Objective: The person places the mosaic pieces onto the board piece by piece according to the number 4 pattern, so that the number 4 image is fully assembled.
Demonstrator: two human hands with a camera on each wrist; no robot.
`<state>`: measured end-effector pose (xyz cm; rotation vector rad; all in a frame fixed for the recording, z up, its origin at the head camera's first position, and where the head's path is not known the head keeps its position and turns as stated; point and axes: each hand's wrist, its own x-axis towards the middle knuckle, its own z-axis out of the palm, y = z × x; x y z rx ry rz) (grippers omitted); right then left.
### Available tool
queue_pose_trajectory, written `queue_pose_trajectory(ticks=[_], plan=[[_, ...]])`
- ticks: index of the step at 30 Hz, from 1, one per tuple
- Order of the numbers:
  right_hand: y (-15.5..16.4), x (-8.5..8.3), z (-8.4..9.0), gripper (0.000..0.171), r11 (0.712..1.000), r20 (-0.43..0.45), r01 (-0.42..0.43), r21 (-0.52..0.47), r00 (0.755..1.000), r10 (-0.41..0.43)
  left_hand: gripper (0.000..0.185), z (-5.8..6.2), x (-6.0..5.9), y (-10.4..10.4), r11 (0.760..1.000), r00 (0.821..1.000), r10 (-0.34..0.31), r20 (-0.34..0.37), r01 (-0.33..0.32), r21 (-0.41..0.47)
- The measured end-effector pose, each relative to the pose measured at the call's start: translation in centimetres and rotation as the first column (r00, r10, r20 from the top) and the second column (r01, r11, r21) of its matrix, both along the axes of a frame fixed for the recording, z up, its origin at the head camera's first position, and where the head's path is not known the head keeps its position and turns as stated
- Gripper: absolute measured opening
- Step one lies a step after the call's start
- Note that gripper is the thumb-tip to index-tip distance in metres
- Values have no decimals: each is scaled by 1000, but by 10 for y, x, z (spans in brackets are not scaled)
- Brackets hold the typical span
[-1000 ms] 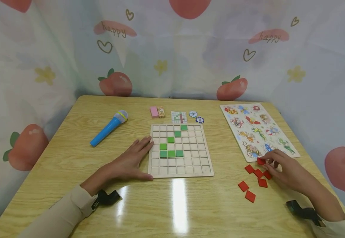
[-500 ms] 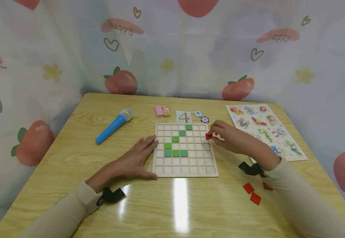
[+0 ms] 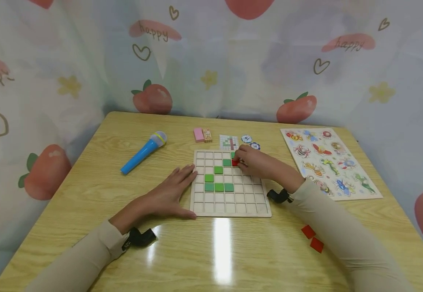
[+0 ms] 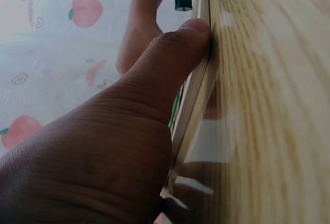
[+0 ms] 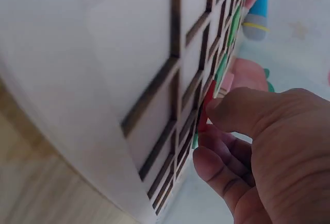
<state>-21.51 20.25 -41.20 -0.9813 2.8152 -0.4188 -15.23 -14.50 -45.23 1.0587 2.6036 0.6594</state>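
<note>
Red tile [image 3: 235,162] sits pinched in my right hand [image 3: 255,164] over the board's [image 3: 229,207] far rows, beside a green tile [image 3: 227,162]. My left hand [image 3: 167,194] lies flat, pressing the board's left edge.

Microphone [image 3: 143,153] left of grid board [image 3: 231,207], puzzle [image 3: 331,162] right.
</note>
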Motion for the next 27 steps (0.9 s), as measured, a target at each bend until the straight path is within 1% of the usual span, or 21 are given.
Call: queue_pose_trajectory(ticks=[4, 6, 8, 9, 11, 13, 15, 16, 19, 21, 23, 25, 27], plan=[[1, 1, -2, 15, 999, -29, -25, -32, 999, 24, 132, 3, 0, -1, 1000, 1000, -1, -13, 1, 3], [3, 4, -1, 19, 999, -37, -33, -42, 999, 31, 132, 3, 0, -2, 1000, 1000, -1, -17, 1, 9], [8, 11, 1, 24, 998, -49, -31, -48, 998, 29, 133, 1, 0, -2, 1000, 1000, -1, -17, 1, 7], [13, 17, 3, 27, 998, -58, -18, -54, 998, 15, 132, 0, 0, -1, 1000, 1000, -3, -19, 3, 7], [24, 35, 8, 33, 995, -74, 18, -97, 997, -25, 132, -1, 0, -1, 1000, 1000, -8, -19, 9, 3], [40, 59, 12, 35, 985, -119, 55, -163, 990, -76, 132, -2, 0, 1, 1000, 1000, -16, -22, 16, -2], [58, 88, 12, 37, 965, -171, 89, -248, 976, -134, 132, -2, 1, 3, 1000, 1000, -18, -19, 18, -4], [67, 102, 11, 38, 953, -203, 93, -288, 967, -155, 132, -1, 2, 3, 1000, 1000, -16, -16, 15, -8], [91, 143, 6, 43, 923, -267, 121, -366, 936, -229, 133, 1, 3, 4, 1000, 1000, -1, -13, 1, -14], [106, 166, 1, 46, 912, -271, 151, -382, 925, -267, 133, 2, 3, 3, 1000, 1000, 10, -7, -10, -14], [119, 184, -2, 48, 911, -253, 184, -369, 923, -289, 133, 2, 3, 3, 1000, 1000, 13, -9, -13, -13], [132, 199, -6, 48, 917, -216, 205, -343, 932, -290, 133, 0, 3, 3, 1000, 1000, 10, -11, -10, -10], [144, 210, -11, 48, 926, -167, 209, -314, 948, -271, 133, -2, 3, 4, 1000, 1000, 6, -14, -6, -10]])
